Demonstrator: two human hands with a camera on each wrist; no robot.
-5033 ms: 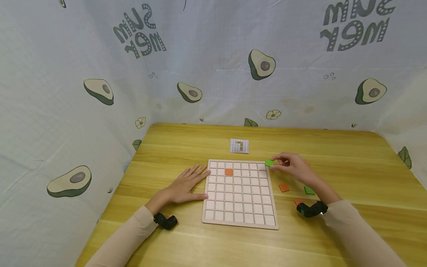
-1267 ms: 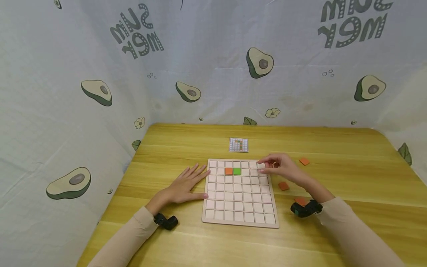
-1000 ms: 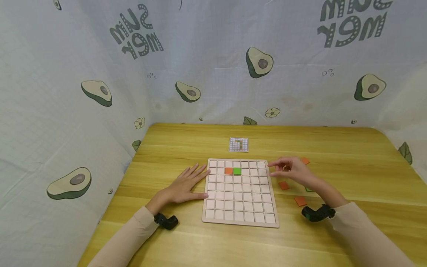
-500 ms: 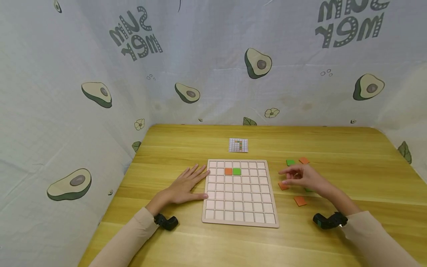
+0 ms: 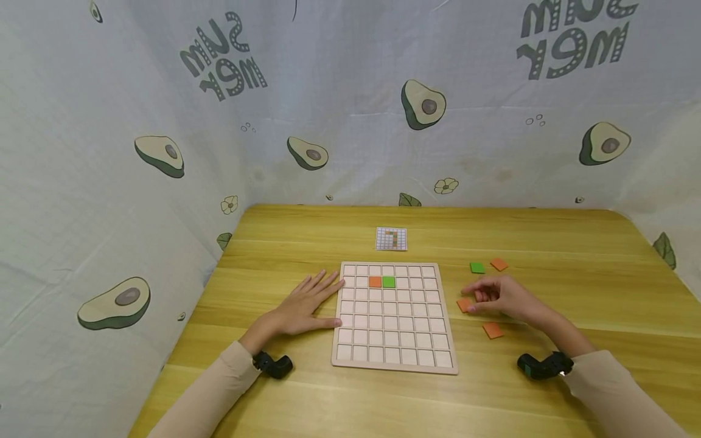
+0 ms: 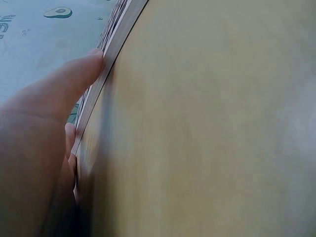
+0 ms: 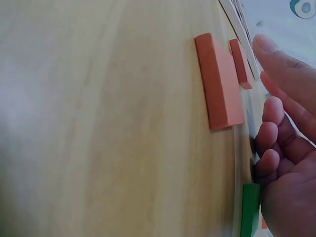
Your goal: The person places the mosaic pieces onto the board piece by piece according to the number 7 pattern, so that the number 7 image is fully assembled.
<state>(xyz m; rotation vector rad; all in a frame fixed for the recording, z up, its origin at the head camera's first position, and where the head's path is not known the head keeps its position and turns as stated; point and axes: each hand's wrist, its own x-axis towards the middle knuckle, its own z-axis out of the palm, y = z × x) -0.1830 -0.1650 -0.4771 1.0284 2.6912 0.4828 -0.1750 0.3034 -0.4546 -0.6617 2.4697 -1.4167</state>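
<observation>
A wooden grid board [image 5: 394, 367] lies on the table, with an orange tile [image 5: 375, 281] and a green tile [image 5: 389, 281] side by side in its second row. My left hand [image 5: 306, 307] rests flat at the board's left edge; its thumb [image 6: 84, 69] touches the rim. Right of the board, my right hand [image 5: 501, 296] hovers over another orange tile [image 5: 463, 305], thumb and index finger apart at its edge, the other fingers curled in. The right wrist view shows a green tile [image 7: 250, 210] beneath that hand, hidden from the head view.
Behind the board lies a small printed grid card [image 5: 391, 239]. Around the right hand are a green tile [image 5: 477, 267], an orange tile [image 5: 499, 264] and a nearer orange tile [image 5: 493, 330]. A printed cloth [image 5: 350, 170] hangs behind the table [image 5: 306, 401].
The green tile once pinched in my right hand now sits on the board beside the orange one. That hand has moved back right and nearer, over the loose tiles. The left hand stays put.
</observation>
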